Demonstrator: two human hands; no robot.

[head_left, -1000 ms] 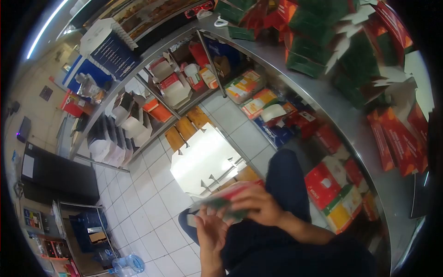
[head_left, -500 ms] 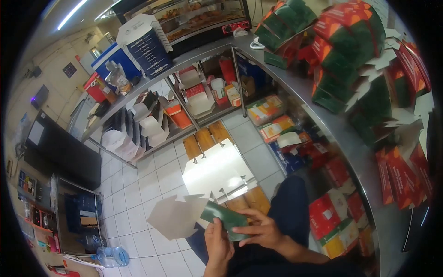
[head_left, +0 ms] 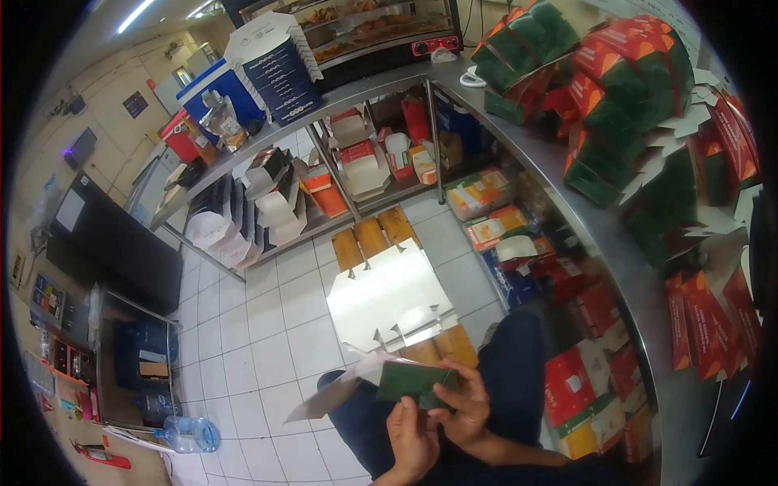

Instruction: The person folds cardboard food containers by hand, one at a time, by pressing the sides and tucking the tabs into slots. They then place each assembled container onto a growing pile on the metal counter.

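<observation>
A partly folded paperboard food box [head_left: 412, 381], green outside and pale inside, is held low in front of my lap. Its pale flap sticks out to the left, tilted nearly edge-on. My left hand [head_left: 413, 437] grips the lower edge of the green panel, thumb pointing up. At the right end of that panel my right hand [head_left: 466, 409] pinches the board with curled fingers. Just beyond the hands, flat white box blanks [head_left: 389, 296] with slotted edges lie stacked on a low wooden slatted bench [head_left: 365, 240].
Nested green and red boxes [head_left: 628, 77] crowd the steel counter [head_left: 559, 190] on the right. Below are shelves of printed cartons [head_left: 575, 381]. Dark blue boxes [head_left: 284, 81] stand by a glass food warmer [head_left: 381, 32]. A water jug [head_left: 193, 435] lies on the tiled floor at left.
Both hands have shifted slightly right and down with the box. Its pale flap has turned from facing me to nearly edge-on. The camera view has shifted a little.
</observation>
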